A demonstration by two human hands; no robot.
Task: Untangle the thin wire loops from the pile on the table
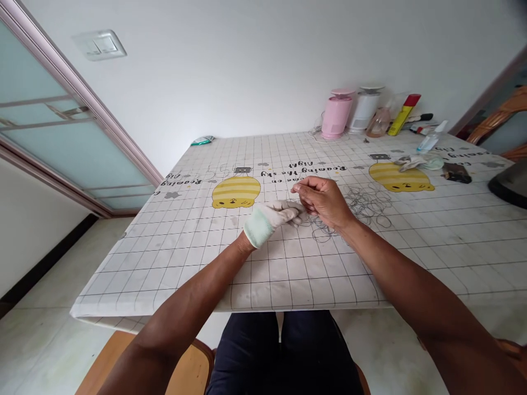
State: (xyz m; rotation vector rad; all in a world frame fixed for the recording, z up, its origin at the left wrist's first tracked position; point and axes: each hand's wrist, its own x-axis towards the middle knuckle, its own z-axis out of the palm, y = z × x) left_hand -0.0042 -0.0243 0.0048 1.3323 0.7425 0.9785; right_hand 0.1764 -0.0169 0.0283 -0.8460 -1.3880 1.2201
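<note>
A loose tangle of thin dark wire or thread (364,207) lies on the table, beside and partly behind my right hand. My left hand (282,214) wears a white glove with a pale green cuff. Its fingers are closed low over the table, and strands of the tangle run up to the fingertips. Close to it, just right and slightly higher, is my bare right hand (323,200). Thumb and index finger are pinched together there, the other fingers curled in. Whatever sits in that pinch is too small to make out.
A checked cloth (164,274) covers the table. Toward the back right stand a pink cylinder (337,115), a white cylinder (364,112), a yellow spray can (401,118) and a clear bottle (430,140). Another glove (424,162) lies at right. A green packet (202,140) rests back left.
</note>
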